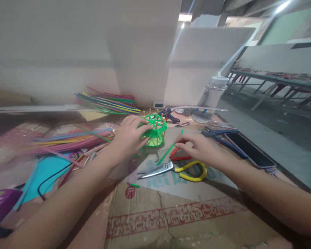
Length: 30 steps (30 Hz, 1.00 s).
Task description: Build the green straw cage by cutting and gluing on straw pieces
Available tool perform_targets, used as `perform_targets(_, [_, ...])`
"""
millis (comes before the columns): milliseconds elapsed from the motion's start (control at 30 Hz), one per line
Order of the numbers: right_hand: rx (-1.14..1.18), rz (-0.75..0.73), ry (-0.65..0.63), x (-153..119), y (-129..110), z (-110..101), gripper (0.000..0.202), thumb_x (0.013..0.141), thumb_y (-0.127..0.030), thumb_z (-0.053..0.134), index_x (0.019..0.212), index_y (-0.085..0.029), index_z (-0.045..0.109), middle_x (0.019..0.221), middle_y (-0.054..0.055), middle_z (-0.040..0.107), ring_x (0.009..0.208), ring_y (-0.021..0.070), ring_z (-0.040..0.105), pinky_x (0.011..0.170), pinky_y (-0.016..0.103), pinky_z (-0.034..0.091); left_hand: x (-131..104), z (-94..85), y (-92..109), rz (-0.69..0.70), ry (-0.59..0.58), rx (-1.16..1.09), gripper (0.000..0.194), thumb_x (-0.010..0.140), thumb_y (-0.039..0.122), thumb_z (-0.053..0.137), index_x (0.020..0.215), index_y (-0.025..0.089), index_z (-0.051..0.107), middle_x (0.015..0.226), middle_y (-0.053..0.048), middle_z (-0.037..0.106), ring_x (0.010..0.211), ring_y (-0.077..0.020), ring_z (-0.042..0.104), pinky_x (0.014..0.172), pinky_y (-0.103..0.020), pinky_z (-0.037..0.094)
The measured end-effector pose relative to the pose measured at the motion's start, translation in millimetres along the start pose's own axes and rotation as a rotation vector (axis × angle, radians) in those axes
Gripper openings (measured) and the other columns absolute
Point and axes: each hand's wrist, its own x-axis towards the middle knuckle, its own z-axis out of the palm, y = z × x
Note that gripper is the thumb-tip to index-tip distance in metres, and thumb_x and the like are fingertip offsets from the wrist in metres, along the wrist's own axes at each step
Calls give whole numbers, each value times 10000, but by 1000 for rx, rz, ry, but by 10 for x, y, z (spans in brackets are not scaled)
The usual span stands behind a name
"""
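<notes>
In the head view, my left hand (133, 133) is closed on the left side of a small round green craft frame (155, 141), which has upright wooden sticks and green strips across its top. Some of its fingers pass behind or against the frame. My right hand (194, 144) pinches a thin green pipe cleaner (167, 154) at its fingertips; the strip slants down to the left. Below that hand, scissors (168, 167) with one red and one yellow handle lie on the cardboard. A short green piece (134, 185) rests nearer to me.
Bundles of coloured pipe cleaners (109, 102) lie at the back and left. A glue gun (172, 117) and a clear bottle (209, 98) stand behind. At right are dark-blue-handled pliers (226, 140) and a phone (250, 149). A purple tool (5, 204) sits at far left.
</notes>
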Motion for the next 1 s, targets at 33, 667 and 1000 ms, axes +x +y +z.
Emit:
perform_targets(33, [-46, -48, 121, 47, 18, 30, 255, 985, -382, 559, 995, -172, 704, 912, 83, 726, 843, 209, 655, 779, 340, 498, 1, -12, 20, 4, -2, 2, 263, 897, 284, 650, 1132, 172, 692, 1138, -123, 664, 1077, -300, 547, 998, -499, 433])
perform_targets(667, [-440, -618, 507, 331, 69, 357, 81, 958, -229, 611, 1016, -184, 647, 929, 79, 732, 877, 221, 606, 813, 376, 496, 1, -82, 197, 23, 32, 215, 378, 880, 384, 680, 1193, 175, 649, 1225, -146, 635, 1165, -341, 523, 1074, -527, 409])
perform_targets(1000, [-448, -635, 525, 299, 44, 337, 60, 950, -201, 623, 986, -166, 657, 910, 71, 741, 864, 214, 604, 828, 374, 494, -83, -12, 304, 105, 42, 205, 343, 969, 297, 590, 1300, 208, 597, 1305, -66, 656, 1277, -280, 489, 1179, -494, 328])
